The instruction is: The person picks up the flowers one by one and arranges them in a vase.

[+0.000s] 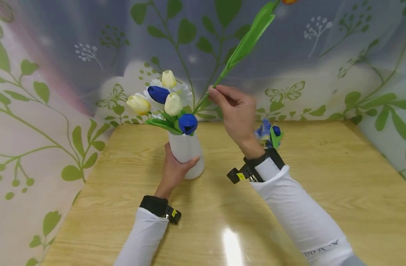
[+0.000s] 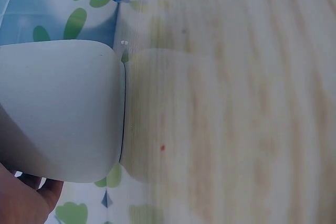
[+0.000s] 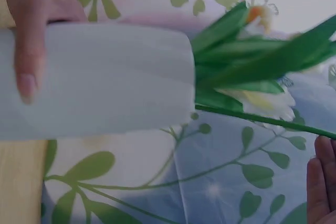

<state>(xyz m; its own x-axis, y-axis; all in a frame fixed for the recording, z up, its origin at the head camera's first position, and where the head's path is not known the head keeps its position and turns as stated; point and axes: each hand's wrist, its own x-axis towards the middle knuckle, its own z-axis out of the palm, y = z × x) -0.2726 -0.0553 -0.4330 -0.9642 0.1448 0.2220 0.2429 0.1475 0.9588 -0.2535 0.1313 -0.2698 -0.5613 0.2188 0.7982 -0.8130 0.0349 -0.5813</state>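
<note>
A white vase [image 1: 186,147] stands on the wooden table, filled with cream and blue tulips [image 1: 158,94] and white petalled blooms. My left hand [image 1: 176,168] grips its lower body, thumb across the front. Between thumb and fingers, my right hand [image 1: 237,112] pinches the stem of a long artificial flower with a broad green leaf [image 1: 247,42]. Only a bit of its orange bloom [image 1: 289,1] shows at the top edge. In the right wrist view the thin stem [image 3: 252,117] runs from that hand to the vase's mouth; its lower end is hidden.
Blue flowers [image 1: 263,129] with green leaves lie on the table [image 1: 322,177] behind my right wrist, partly covered by it. Leaf-patterned cloth [image 1: 203,48] rises behind the table's back edge and along both sides.
</note>
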